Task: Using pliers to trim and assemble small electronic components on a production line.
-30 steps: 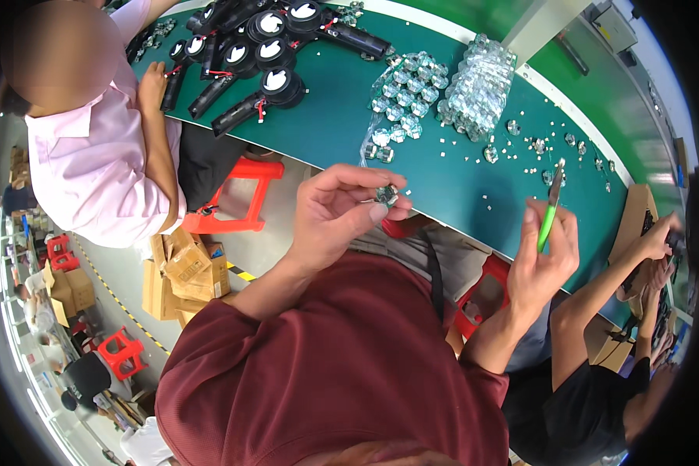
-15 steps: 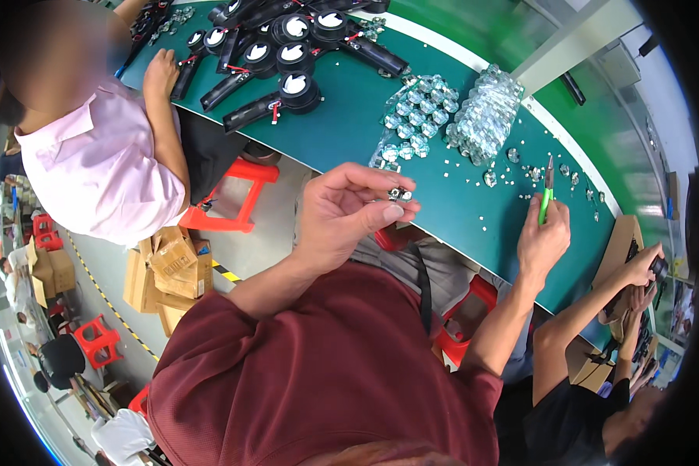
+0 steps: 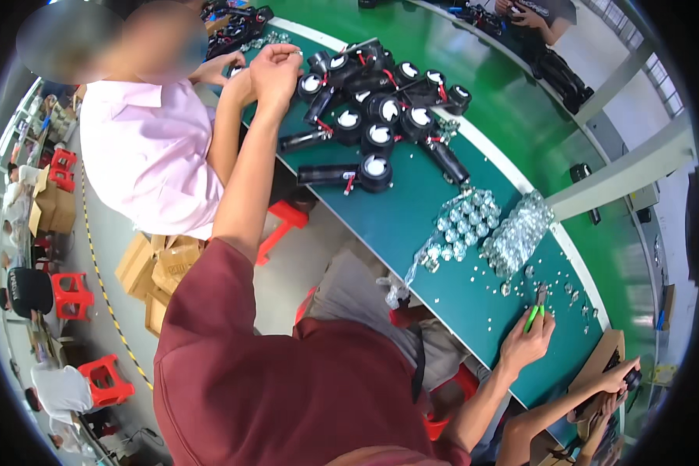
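My left hand (image 3: 276, 81) reaches far to the left over the green table (image 3: 365, 213), beside a co-worker's forearms. Its fingers are pinched together, with a tiny pale edge of a small circuit board (image 3: 298, 53) at the tips. A loose cluster of small boards (image 3: 272, 39) lies just beyond. On the right, my right hand (image 3: 526, 344) grips green-handled cutting pliers (image 3: 537, 309), their jaws pointing away over the table. Scattered around the jaws are small round boards (image 3: 568, 289) and white crumbs.
Black round-headed devices with handles and red wires (image 3: 377, 140) are piled mid-table. Shiny round boards (image 3: 467, 221) lie near a bubble-wrapped stack (image 3: 520, 233). A co-worker in a pink shirt (image 3: 144, 155) sits at left; another person's hands (image 3: 617, 378) work at right near a cardboard box (image 3: 598, 361).
My left hand has swung from in front of my chest to the far left, near the co-worker. The view has turned left. My right hand still holds the pliers over the table.
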The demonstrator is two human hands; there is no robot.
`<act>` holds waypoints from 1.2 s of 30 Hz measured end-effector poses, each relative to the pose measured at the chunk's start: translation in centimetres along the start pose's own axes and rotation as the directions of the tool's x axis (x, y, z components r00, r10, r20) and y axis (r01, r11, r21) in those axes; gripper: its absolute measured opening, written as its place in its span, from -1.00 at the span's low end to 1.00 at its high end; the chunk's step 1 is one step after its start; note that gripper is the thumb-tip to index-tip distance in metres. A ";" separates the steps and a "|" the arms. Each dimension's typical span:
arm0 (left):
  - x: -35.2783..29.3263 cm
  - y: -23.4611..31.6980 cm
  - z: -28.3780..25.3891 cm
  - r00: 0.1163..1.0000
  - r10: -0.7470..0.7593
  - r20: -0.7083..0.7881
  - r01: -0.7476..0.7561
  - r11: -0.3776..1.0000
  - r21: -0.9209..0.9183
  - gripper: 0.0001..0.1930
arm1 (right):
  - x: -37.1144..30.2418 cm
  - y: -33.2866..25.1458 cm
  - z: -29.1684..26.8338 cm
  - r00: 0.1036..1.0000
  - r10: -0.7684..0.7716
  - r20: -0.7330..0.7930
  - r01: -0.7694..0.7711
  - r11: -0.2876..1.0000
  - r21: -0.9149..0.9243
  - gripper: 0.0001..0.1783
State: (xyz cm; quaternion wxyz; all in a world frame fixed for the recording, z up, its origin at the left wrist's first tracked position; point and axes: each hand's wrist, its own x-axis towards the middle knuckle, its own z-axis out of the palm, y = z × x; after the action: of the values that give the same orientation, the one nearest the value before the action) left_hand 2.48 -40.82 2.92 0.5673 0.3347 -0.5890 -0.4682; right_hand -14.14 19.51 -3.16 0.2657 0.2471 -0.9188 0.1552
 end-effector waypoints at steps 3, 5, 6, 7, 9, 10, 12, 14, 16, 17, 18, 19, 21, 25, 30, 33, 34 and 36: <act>7.8 -3.8 0.6 0.991 0.137 -0.006 -0.114 0.848 0.517 -0.77 | -0.2 -0.4 -0.2 1.000 0.002 -0.007 -0.002 1.000 -0.004 -0.83; 9.9 -5.2 1.8 0.997 0.071 0.001 -0.047 0.654 0.755 -0.79 | -0.5 -0.4 -0.3 1.000 0.010 -0.007 -0.010 1.000 -0.009 -0.84; 11.3 -6.4 2.2 0.999 -0.039 0.011 0.015 0.601 0.799 -0.80 | -0.5 -0.4 -0.3 1.000 0.019 -0.015 -0.019 1.000 -0.016 -0.84; 12.4 -7.5 2.1 0.996 -0.068 0.063 -0.017 0.535 0.845 -0.81 | -0.5 -0.4 -0.3 1.000 0.028 -0.008 -0.028 1.000 -0.013 -0.84; 15.4 -10.5 0.5 0.987 -0.073 0.143 -0.110 0.343 0.933 -0.78 | 0.1 -0.6 0.2 0.999 0.034 0.010 -0.034 0.999 -0.011 -0.84; 16.5 -11.3 -0.2 0.981 -0.094 0.171 -0.131 0.331 0.934 -0.71 | 0.3 -0.6 0.5 1.000 0.011 -0.001 -0.011 1.000 0.005 -0.84; 17.9 -12.6 -0.3 0.981 -0.150 0.121 -0.067 0.323 0.944 -0.66 | 0.4 -1.1 0.3 0.999 0.034 0.018 -0.034 0.999 0.010 -0.83; 17.9 -12.5 0.4 0.966 -0.173 0.190 -0.153 0.207 0.966 -0.65 | 0.3 -0.6 0.3 1.000 0.016 0.001 -0.016 1.000 0.006 -0.83; 17.6 -10.7 1.4 0.934 -0.230 0.274 -0.261 0.085 0.961 -0.60 | 0.2 -0.2 0.4 0.999 0.034 0.024 -0.033 0.999 -0.015 -0.83; 18.7 -10.0 1.2 0.950 -0.184 0.254 -0.238 0.102 0.966 -0.59 | 0.5 0.0 0.5 0.999 0.037 0.026 -0.036 0.999 -0.007 -0.83; 19.3 -9.1 1.0 0.961 -0.143 0.238 -0.221 0.120 0.968 -0.58 | 0.3 0.1 0.1 0.998 0.044 0.033 -0.044 0.999 -0.006 -0.82; 18.3 -6.9 2.3 0.993 -0.031 0.117 -0.097 0.369 0.924 -0.68 | 0.1 0.2 -0.2 0.998 0.053 0.043 -0.052 0.999 -0.010 -0.82; 18.4 -3.6 2.1 0.972 0.145 0.186 -0.235 0.524 0.819 -0.71 | 0.2 0.2 -0.7 1.000 -0.019 0.021 0.019 1.000 -0.012 -0.82; 5.2 11.5 7.7 0.736 0.430 0.523 -0.579 0.801 0.156 -0.91 | -0.2 -0.3 -0.2 0.999 0.030 0.039 -0.032 0.997 0.066 -0.74; -17.4 16.4 8.2 0.200 0.257 0.945 -0.656 0.752 -0.065 -0.82 | 0.2 -0.8 0.0 0.999 0.012 -0.038 -0.008 0.994 0.105 -0.82; -26.7 12.6 9.2 0.112 0.237 0.965 -0.519 0.842 -0.147 -0.84 | 0.0 -0.4 0.2 0.997 0.057 -0.060 -0.047 0.987 0.155 -0.83; -29.1 11.5 9.7 0.163 0.212 0.964 -0.491 0.864 -0.107 -0.84 | 0.1 -0.4 0.5 0.996 0.064 -0.067 -0.050 0.980 0.193 -0.82; -33.0 10.4 10.7 0.320 0.148 0.936 -0.422 0.907 0.001 -0.85 | 0.4 -0.2 -0.5 0.992 0.068 -0.104 -0.042 0.971 0.237 -0.79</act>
State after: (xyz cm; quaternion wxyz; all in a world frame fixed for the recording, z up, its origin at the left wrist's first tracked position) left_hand -2.23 -4.88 1.79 0.1704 -0.0258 -0.9051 -0.3887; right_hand -14.08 19.41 -2.51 0.2812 0.2421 -0.8843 0.2834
